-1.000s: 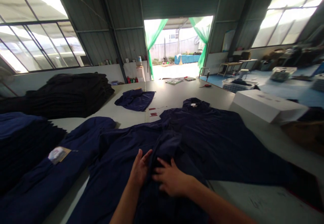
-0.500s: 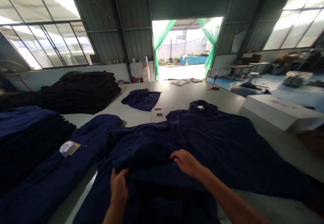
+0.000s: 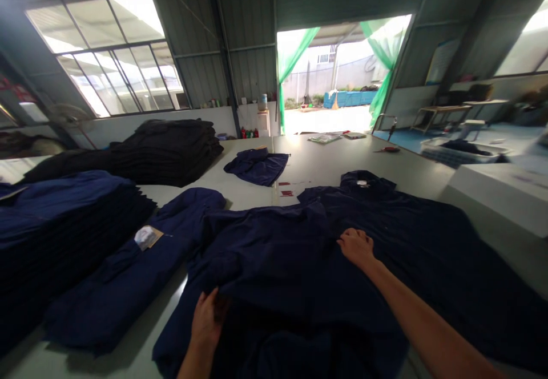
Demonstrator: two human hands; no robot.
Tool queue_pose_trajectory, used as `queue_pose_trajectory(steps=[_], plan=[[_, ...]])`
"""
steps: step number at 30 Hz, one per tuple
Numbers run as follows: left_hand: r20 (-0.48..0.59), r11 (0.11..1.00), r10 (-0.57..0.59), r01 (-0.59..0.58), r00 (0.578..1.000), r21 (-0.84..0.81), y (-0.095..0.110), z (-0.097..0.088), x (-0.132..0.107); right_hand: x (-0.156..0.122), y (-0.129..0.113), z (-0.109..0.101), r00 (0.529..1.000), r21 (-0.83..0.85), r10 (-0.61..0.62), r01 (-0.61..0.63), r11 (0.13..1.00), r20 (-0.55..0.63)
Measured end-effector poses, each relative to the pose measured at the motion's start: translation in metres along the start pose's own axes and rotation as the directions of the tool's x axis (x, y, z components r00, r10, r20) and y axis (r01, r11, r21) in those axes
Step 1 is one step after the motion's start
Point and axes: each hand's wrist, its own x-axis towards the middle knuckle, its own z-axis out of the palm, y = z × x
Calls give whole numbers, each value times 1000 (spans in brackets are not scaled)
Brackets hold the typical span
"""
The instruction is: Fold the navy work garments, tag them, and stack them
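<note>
In front of me a dark navy jacket (image 3: 274,253) lies spread on the table, its near part lifted into a dark fold. My left hand (image 3: 208,319) pinches the lifted edge of the cloth at its left side, fingertips partly hidden in it. My right hand (image 3: 357,246) is closed on the jacket's upper right part, fingers curled into the cloth. Beyond and right of it lies another navy jacket (image 3: 415,236), with its collar and white label at the far end. On the left is a folded navy garment (image 3: 128,287) with a tag (image 3: 148,236).
Stacks of navy garments (image 3: 64,230) and black garments (image 3: 166,150) stand at the left. A small navy piece (image 3: 257,165), dark red scraps (image 3: 286,193), plastic packets (image 3: 324,138) and red-handled scissors (image 3: 387,149) lie on the far table. A white box (image 3: 505,196) stands at right.
My right hand has moved right and farther away, drawing the cloth flatter. My left hand keeps its hold on the edge. The view has turned left.
</note>
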Motion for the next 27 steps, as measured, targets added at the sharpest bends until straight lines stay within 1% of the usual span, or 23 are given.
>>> queue_pose_trajectory(steps=[3,5,6,7,8,9,10,11,12,13,14,15,16,17,18,19,20,21,22,23,25,26,27], plan=[[-63,985,-4,15,998,170,2,-1,1,-7,0,2,992,-1,95,-95,995,-81],[-110,947,14,22,994,320,6,0,-1,-18,-8,5,984,-2,120,-121,993,-132],[-139,925,33,22,990,380,8,1,-1,-23,-13,6,984,-2,116,-117,993,-135],[-162,894,88,-6,983,448,10,2,-2,-30,-18,7,988,-3,100,-101,995,-115],[-166,840,182,-66,969,538,12,3,-3,-36,-24,8,994,-7,78,-79,997,-72],[-136,748,294,-139,946,649,14,5,-3,-41,-30,9,998,-12,54,-54,998,-18],[-62,611,386,-205,921,765,15,6,-3,-47,-34,11,999,-21,33,-32,999,36],[46,445,429,-255,902,858,17,7,-3,-52,-39,14,996,-34,25,-22,999,86],[155,277,425,-291,892,916,18,7,-3,-57,-42,17,991,-50,27,-21,999,128],[227,139,393,-302,891,943,20,6,-3,-61,-45,21,986,-63,34,-24,998,164],[247,53,361,-285,899,957,21,5,-4,-66,-47,26,980,-69,36,-23,997,197],[231,-4,365,-246,902,969,21,3,-5,-70,-48,31,973,-68,36,-21,997,229],[199,-44,408,-198,891,979,21,0,-7,-73,-49,36,966,-64,35,-19,998,257],[178,-78,470,-160,865,984,19,-2,-10,-77,-49,41,961,-60,33,-17,998,275],[188,-112,518,-151,834,982,16,-4,-13,-81,-50,45,960,-62,32,-15,998,278],[241,-152,534,-189,810,970,11,-5,-16,-84,-51,49,963,-69,30,-12,998,266],[332,-198,515,-268,790,943,5,-6,-20,-87,-52,52,970,-75,18,0,997,243],[431,-237,461,-361,776,902,-1,-6,-22,-89,-53,55,975,-72,-10,27,997,222],[509,-256,376,-441,774,860,-8,-6,-25,-91,-55,58,975,-56,-55,69,996,216],[548,-253,285,-489,787,835,-14,-5,-27,-92,-56,60,969,-30,-104,113,993,226],[535,-219,139,-501,834,837,-20,-2,-31,-92,-59,61,944,36,-173,170,985,282],[503,-199,96,-478,859,856,-20,1,-34,-92,-59,59,930,65,-182,171,983,320],[480,-175,75,-463,874,869,-18,4,-38,-93,-60,55,920,90,-181,159,983,347]])
